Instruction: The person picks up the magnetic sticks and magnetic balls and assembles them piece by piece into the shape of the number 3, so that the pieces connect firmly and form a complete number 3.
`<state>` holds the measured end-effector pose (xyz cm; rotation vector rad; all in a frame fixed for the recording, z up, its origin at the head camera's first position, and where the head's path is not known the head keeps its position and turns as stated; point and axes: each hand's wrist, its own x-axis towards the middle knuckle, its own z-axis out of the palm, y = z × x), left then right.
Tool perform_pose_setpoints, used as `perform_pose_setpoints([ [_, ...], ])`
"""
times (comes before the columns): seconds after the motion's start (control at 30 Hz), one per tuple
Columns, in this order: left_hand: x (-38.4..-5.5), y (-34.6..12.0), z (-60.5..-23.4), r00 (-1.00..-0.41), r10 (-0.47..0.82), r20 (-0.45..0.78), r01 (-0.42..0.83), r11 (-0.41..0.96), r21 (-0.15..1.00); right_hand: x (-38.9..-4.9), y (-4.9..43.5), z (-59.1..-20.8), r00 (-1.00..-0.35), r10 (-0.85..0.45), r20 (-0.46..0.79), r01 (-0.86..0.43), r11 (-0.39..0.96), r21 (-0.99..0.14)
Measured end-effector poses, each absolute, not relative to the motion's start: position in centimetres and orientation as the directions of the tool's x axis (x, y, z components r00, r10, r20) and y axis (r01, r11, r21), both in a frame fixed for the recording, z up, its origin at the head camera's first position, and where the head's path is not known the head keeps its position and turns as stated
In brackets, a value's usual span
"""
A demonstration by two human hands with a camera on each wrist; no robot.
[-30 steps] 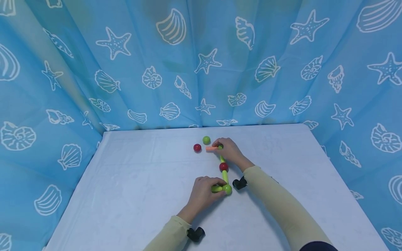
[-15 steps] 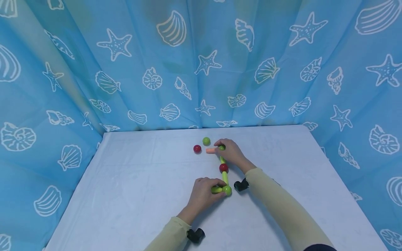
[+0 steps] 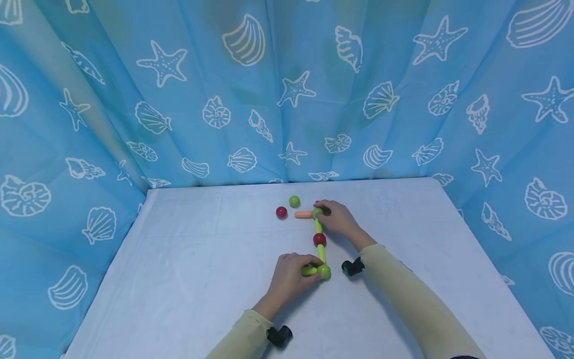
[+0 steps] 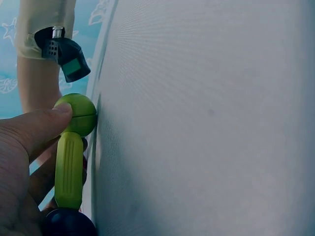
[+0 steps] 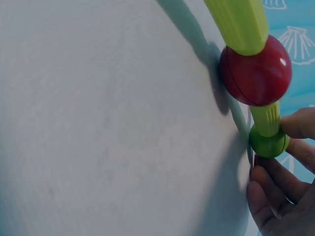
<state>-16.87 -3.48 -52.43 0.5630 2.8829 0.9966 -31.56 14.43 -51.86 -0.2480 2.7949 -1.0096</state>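
Note:
A chain of toy balls and rods runs away from me along the table. At its near end my left hand [image 3: 291,279] grips a green ball [image 4: 78,115] and a green rod [image 4: 70,169], with a dark blue ball [image 4: 69,224] under the palm side, hidden in the head view. A red ball [image 3: 319,240] sits mid-chain between two green rods. My right hand [image 3: 338,219] pinches the far green ball [image 5: 268,142] between thumb and fingers. From that ball an orange rod [image 3: 303,215] points left. A bit of red shows just beyond it, mostly covered by fingers.
A loose red ball [image 3: 281,212] and a loose green ball [image 3: 294,201] lie left of the far end, near the table's back edge. A blue shell-patterned curtain [image 3: 242,99] hangs behind the white-covered table [image 3: 193,259]. Each wrist carries a black camera [image 3: 280,337].
My right hand has shifted slightly right, and its fingers have come off the orange rod's end onto the green ball. More of the rod and ball now shows. My left hand stays put.

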Motion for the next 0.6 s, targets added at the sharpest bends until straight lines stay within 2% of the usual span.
perform_pose_setpoints([
  [0.6, -16.9, -3.5, -52.2, -0.930, 0.361, 0.066, 0.325, 0.730, 0.601, -32.0, 15.6, -52.9, -0.967, -0.241, -0.079, -0.114, 0.690, -0.715],
])
